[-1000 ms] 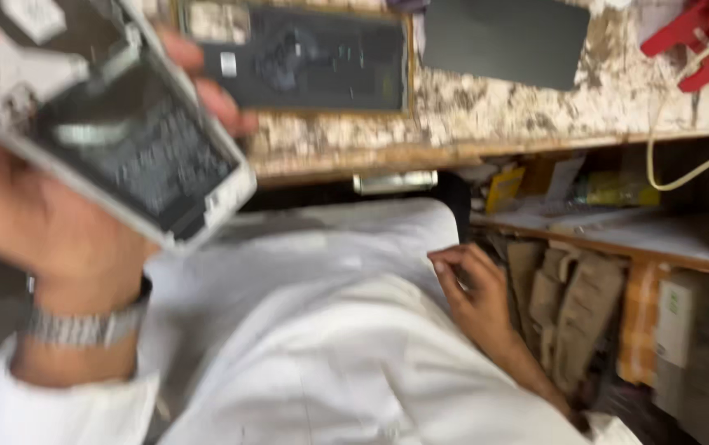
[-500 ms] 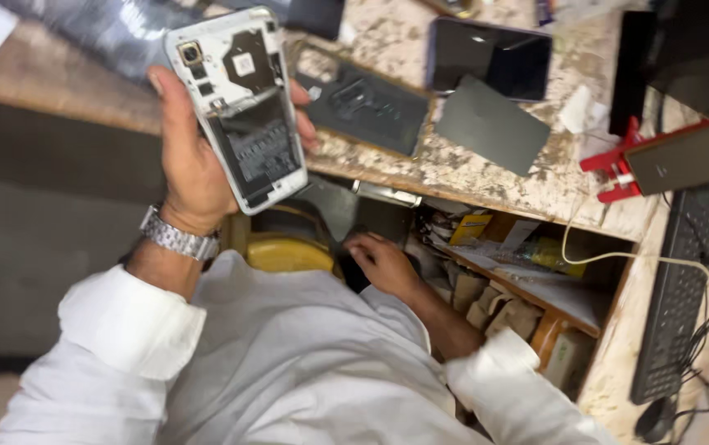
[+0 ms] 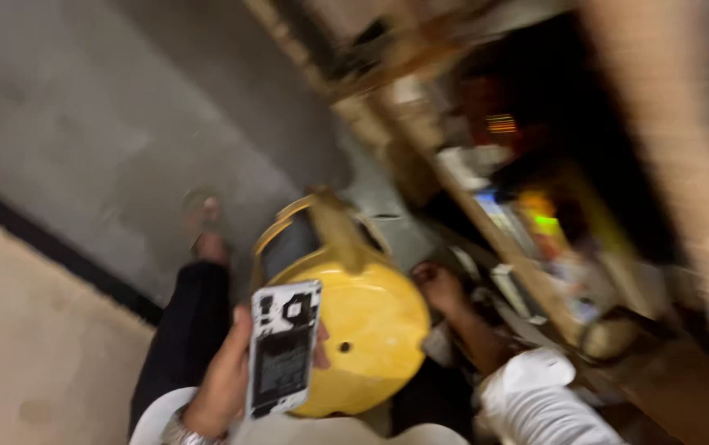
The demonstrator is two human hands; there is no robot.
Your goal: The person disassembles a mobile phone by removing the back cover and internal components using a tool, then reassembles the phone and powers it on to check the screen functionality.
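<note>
Fingers (image 3: 320, 350) of the left hand (image 3: 224, 386) are wrapping around the long edges of an opened phone (image 3: 282, 348), closing on it firmly; the thumb side is lying along its left edge, fingertips showing at its right edge. The largest thing in view, the grey floor (image 3: 82, 124), is lying behind and left of the yellow stool (image 3: 371, 330), which serves as landmark. A cluttered shelf (image 3: 527, 247) is running diagonally to the right of the stool. The phone, its back cover off and inner parts facing up, is being held just in front of the stool's left side, long axis nearly upright in the view. The right hand (image 3: 438, 286) is reaching at the stool's right edge toward the shelf; blur is hiding whether its fingers are holding anything. It is sitting well apart from the phone.
</note>
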